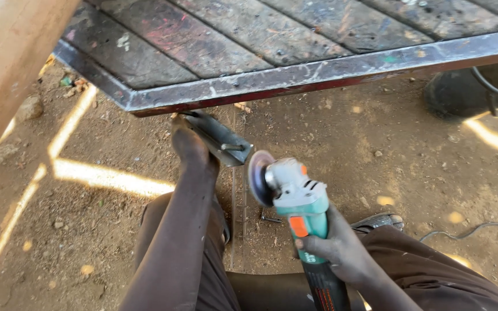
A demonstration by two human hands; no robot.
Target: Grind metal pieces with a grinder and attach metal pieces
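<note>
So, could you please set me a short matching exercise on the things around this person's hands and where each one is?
Things:
1. angle grinder
2. metal plate
3. steel frame
4. cable

Places or states:
A. lying on the dirt at the right
B. gripped in the right hand, disc beside the plate
C. held by the left hand just under the frame's edge
D. running across the top, with painted planks inside it

Pairs: 1-B, 2-C, 3-D, 4-A
</note>
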